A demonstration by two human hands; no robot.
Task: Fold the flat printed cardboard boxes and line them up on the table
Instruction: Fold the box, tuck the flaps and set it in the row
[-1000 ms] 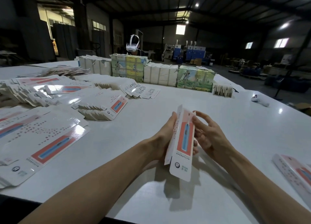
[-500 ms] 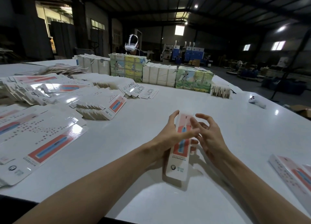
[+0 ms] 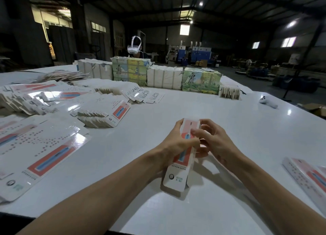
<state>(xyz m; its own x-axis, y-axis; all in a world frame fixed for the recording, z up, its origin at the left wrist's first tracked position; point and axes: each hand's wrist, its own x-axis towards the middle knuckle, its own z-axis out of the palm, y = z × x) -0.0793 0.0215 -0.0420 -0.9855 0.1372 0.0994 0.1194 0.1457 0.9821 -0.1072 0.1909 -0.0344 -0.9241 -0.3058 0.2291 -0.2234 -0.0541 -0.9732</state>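
Observation:
A long white printed cardboard box (image 3: 178, 174) with a red and blue panel lies lengthwise over the white table (image 3: 220, 129) in front of me. My left hand (image 3: 176, 143) grips its left side, thumb across the printed face. My right hand (image 3: 213, 143) holds its right side near the far end, fingers curled onto the top edge. Flat unfolded boxes (image 3: 44, 153) lie in a stack at the near left. More flat boxes (image 3: 104, 111) are fanned out behind them. Other boxes (image 3: 310, 178) lie at the right edge.
Bundles of white and green printed packs (image 3: 165, 76) stand in a row across the table's far side. A person with a white headset (image 3: 134, 46) sits behind them. A white controller (image 3: 267, 101) lies at the far right. Dark warehouse floor lies beyond the table.
The box has tipped from standing on edge to lying face up, lower over the table. Both hands have closed in on its sides; my left thumb now crosses its face.

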